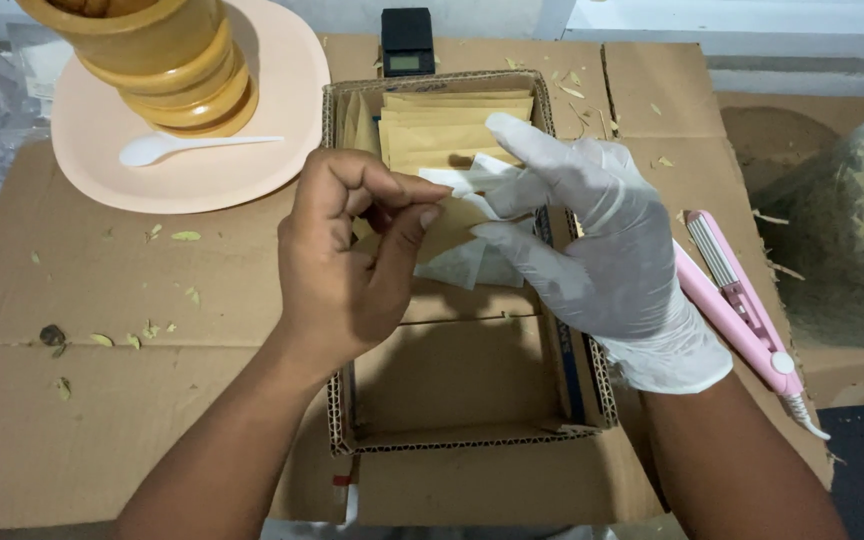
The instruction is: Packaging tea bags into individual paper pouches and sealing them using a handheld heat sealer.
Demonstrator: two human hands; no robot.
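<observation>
Obs., head cam, looking down at both hands over a shallow open corrugated-cardboard box (472, 425).

L hand, bare (347, 265): fingers curled in, thumb tip meeting index tip in a tight pinch on the near edge of a small white, thin, translucent paper sachet (462, 262). Pinch looks set to pull one wall of the sachet away from the other – judgement only; mouth of sachet not clearly visible.

R hand, in white disposable glove (602, 255): fingers spread and mostly straight, index laid over the sachet's top edge, lower fingers under its far side. So the sachet is flat between the two hands, held up off the box floor, directly betw. L thumb tip and R fingertips.

Just beyond the fingertips: stack of flat tan paper envelopes (457, 125) standing at the far end of the box, within short reach.

Right of the gloved wrist, almost touching: pink handheld clamp-type sealer (742, 310), lying on flattened brown cardboard sheet (102, 400).

Well beyond L knuckles: peach-coloured round plate (242, 165) w/ white plastic spoon (167, 147) and turned wooden mortar (162, 60). Small black digital scale (407, 42) past the box. Dry leaf bits scattered on the cardboard.
</observation>
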